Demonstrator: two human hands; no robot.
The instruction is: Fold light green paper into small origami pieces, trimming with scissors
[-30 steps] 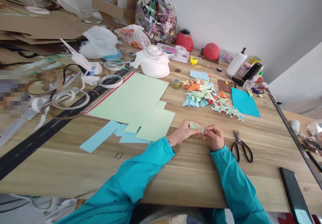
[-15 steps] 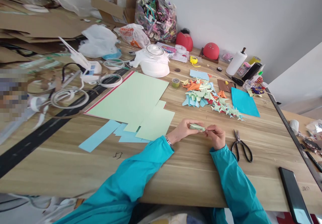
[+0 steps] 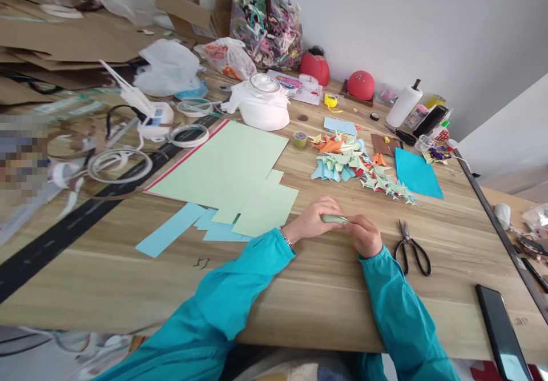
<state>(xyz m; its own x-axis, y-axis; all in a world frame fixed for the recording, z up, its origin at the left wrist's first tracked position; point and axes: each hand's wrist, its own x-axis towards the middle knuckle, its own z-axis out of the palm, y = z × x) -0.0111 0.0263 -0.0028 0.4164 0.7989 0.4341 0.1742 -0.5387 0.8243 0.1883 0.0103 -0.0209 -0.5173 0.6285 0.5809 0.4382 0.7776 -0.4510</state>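
Between my two hands is a small piece of folded pale green paper (image 3: 332, 219), held just above the wooden table. My left hand (image 3: 314, 219) is closed on its left end, fingers behind and thumb in front. At the pointed right end, my right hand (image 3: 363, 235) pinches the paper with curled fingers. Part of the paper is hidden by the fingers. Beyond my hands lies a pile of folded paper pieces (image 3: 342, 155) in green, orange, blue and red. Pale green sheets (image 3: 222, 164) lie to the left, over several blue strips (image 3: 171, 229).
Black-handled scissors (image 3: 411, 248) lie right of my right hand, and a phone (image 3: 500, 329) rests near the right edge. A turquoise sheet (image 3: 417, 173) is beyond the scissors. Tape rolls (image 3: 188, 136), a white bundle (image 3: 263, 109) and plastic bags (image 3: 169, 67) crowd the back left.
The folded paper has turned and now shows a narrower side. My right hand has shifted slightly left, nearer my left hand, whose fingers have bent more over the paper.
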